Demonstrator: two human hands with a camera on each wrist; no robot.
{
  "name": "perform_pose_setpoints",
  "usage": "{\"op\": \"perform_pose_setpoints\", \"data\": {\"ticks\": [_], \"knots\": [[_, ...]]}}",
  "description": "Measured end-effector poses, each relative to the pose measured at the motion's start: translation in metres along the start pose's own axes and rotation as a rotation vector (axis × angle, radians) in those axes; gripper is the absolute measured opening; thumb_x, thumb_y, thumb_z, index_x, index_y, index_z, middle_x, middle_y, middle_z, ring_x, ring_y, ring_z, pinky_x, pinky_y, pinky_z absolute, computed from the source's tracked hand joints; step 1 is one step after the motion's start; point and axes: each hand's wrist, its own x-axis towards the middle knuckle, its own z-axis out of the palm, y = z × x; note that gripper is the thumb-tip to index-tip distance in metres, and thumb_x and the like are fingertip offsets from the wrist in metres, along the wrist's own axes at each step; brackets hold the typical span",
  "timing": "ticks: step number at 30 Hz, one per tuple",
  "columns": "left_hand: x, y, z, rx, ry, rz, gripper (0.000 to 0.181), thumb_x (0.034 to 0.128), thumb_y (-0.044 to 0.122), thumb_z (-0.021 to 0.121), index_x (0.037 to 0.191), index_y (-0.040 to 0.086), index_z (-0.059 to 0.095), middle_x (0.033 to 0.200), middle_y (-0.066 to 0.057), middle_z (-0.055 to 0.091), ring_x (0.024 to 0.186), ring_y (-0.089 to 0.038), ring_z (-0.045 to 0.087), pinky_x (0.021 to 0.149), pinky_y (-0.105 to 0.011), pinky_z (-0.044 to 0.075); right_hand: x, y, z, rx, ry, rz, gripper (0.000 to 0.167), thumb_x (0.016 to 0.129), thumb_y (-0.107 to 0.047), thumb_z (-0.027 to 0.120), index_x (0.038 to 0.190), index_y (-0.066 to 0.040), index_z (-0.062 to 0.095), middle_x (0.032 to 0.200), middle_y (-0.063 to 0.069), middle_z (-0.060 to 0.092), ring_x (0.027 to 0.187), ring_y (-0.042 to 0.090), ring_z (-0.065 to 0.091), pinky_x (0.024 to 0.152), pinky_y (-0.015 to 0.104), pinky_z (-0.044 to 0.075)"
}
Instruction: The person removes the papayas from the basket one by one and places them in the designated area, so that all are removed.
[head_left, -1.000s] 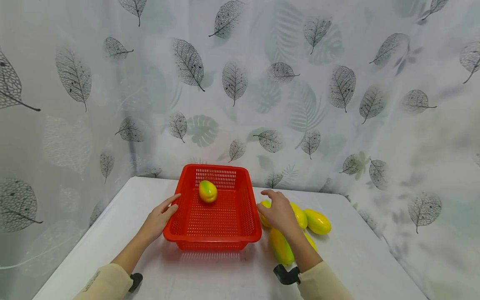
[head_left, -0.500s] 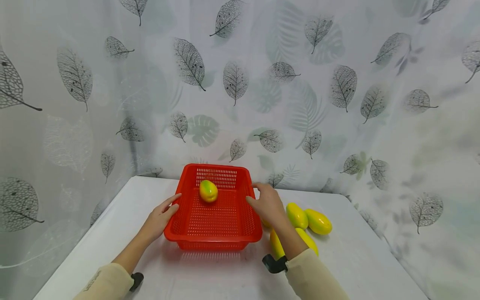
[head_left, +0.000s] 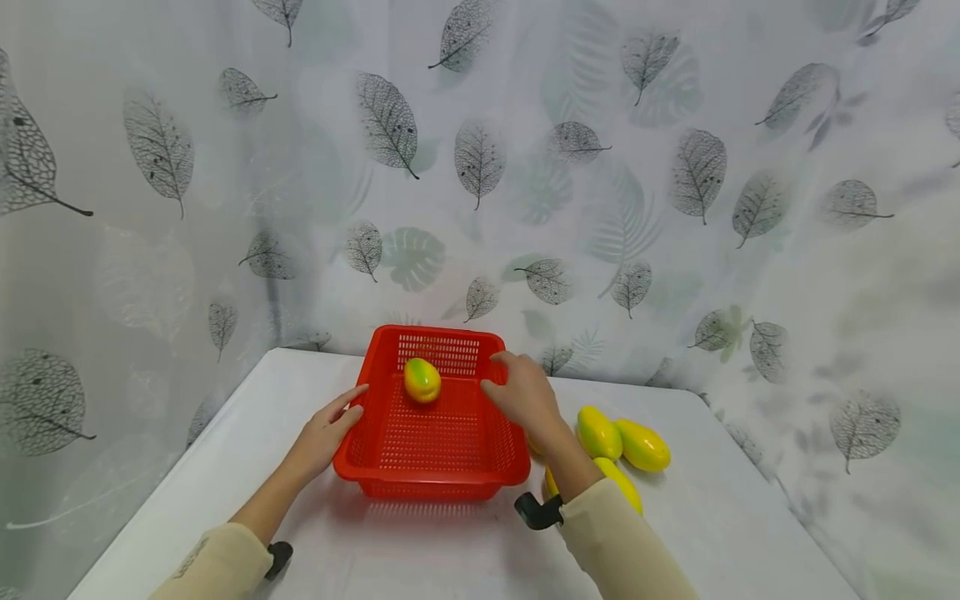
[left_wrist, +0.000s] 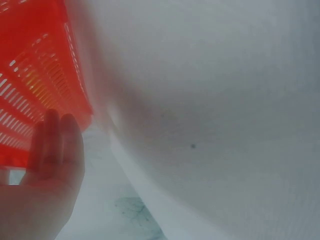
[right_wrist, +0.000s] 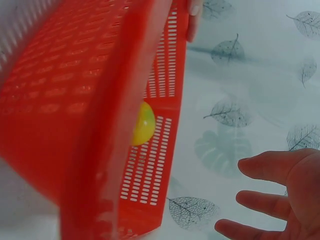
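Observation:
A red perforated plastic basket [head_left: 435, 446] stands on the white table with one yellow-green mango [head_left: 422, 381] inside, near its back left. My left hand [head_left: 324, 433] rests at the basket's left side, its fingers fairly straight against the outer wall in the left wrist view. Over the basket's right rim hovers my right hand [head_left: 525, 396], fingers spread and nothing between them; the right wrist view shows its fingers [right_wrist: 265, 205] apart from the basket. Several yellow mangoes [head_left: 643, 446] lie on the table right of the basket, some partly hidden by my right forearm.
The white table [head_left: 720, 517] reaches back to a leaf-printed curtain [head_left: 525, 208] hanging behind and beside it. Dark straps show at both wrists, below beige sleeves [head_left: 622, 542].
My right hand has moved left from above the mangoes to over the basket's right rim. My left hand stays at the basket's left side. The head view has shifted slightly.

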Motion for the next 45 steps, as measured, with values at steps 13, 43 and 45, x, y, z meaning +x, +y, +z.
{"op": "perform_pose_setpoints", "data": {"ticks": [13, 43, 45], "knots": [[-0.001, 0.0, -0.003, -0.013, 0.007, 0.01, 0.054, 0.1106, 0.034, 0.047, 0.162, 0.021, 0.036, 0.156, -0.024, 0.046, 0.118, -0.033, 0.065, 0.092, -0.042, 0.062, 0.029, -0.033, 0.006, -0.063, 0.003, -0.099, 0.045, 0.094, -0.026, 0.068, 0.136, -0.01, 0.065, 0.13, 0.015, 0.067, 0.108, 0.032, 0.064, 0.084, 0.045, 0.057], [-0.001, -0.004, 0.003, -0.046, 0.026, -0.007, 0.052, 0.1104, 0.034, 0.047, 0.161, 0.024, 0.038, 0.159, -0.019, 0.045, 0.123, -0.034, 0.063, 0.094, -0.043, 0.061, 0.082, -0.032, 0.053, -0.061, -0.009, 0.046, 0.045, 0.094, -0.027, 0.068, 0.137, -0.011, 0.065, 0.132, 0.009, 0.07, 0.114, 0.032, 0.065, 0.095, 0.049, 0.058], [0.0, -0.003, 0.003, -0.048, 0.03, -0.008, 0.052, 0.1103, 0.034, 0.048, 0.16, 0.025, 0.039, 0.159, -0.019, 0.045, 0.123, -0.034, 0.064, 0.093, -0.043, 0.061, 0.085, -0.031, 0.059, -0.045, -0.02, 0.072, 0.047, 0.094, -0.028, 0.069, 0.138, -0.012, 0.064, 0.133, 0.009, 0.069, 0.114, 0.031, 0.065, 0.094, 0.049, 0.058]]}}
